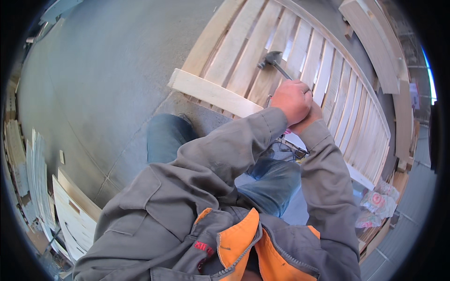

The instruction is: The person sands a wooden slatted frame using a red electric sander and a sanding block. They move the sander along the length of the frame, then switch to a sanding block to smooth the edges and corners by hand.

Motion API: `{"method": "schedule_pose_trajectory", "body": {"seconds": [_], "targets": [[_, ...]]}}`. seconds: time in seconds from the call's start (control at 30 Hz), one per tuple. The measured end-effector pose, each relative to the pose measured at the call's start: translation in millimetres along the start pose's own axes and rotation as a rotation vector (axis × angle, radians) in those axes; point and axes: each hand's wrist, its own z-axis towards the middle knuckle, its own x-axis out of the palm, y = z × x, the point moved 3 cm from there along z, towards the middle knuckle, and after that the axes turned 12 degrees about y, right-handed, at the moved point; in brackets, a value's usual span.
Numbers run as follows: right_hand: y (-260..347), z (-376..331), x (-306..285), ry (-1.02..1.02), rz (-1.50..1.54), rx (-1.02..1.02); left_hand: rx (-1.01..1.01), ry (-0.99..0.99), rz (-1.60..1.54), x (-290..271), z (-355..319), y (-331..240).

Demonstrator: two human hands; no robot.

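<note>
Hammer (pixel 272 59) head pointing up-left over wooden pallet (pixel 243 56), handle running down-right into clenched left hand (pixel 293 99), right hand (pixel 310 117) mostly hidden, grip unclear

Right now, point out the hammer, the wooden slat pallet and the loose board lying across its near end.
hammer (pixel 272 59): head view, on its metal head.
wooden slat pallet (pixel 249 51): head view, on a bare slat.
loose board (pixel 211 92): head view, on its flat middle.

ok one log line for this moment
left hand: gripping hammer handle | right hand: tucked under left | hammer head: on slatted wooden pallet
</note>
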Motion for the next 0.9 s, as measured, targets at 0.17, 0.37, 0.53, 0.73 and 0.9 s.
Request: {"method": "schedule_pose_trajectory", "body": {"seconds": [0.17,0.37,0.53,0.73,0.9], "targets": [[37.8,41.6,-15.8,-0.094,0.019,-0.099,0.012,-0.065,0.029,-64.6,-3.9,13.5],[101.4,83.0,-67.3,-0.035,-0.004,-0.129,-0.024,-0.126,0.003,-148.7,-12.8,24.2],[152.9,103.4,-110.4,0.053,0.057,-0.062,-0.003,-0.195,0.02,-203.8,-17.3,36.7],[195.5,136.1,-133.4,0.029,0.05,-0.093,-0.048,-0.246,0.006,-263.2,-25.0,46.5],[232.2,148.3,-156.3,-0.095,0.035,-0.151,-0.05,-0.258,-0.001,-306.0,-32.8,53.4]]}}
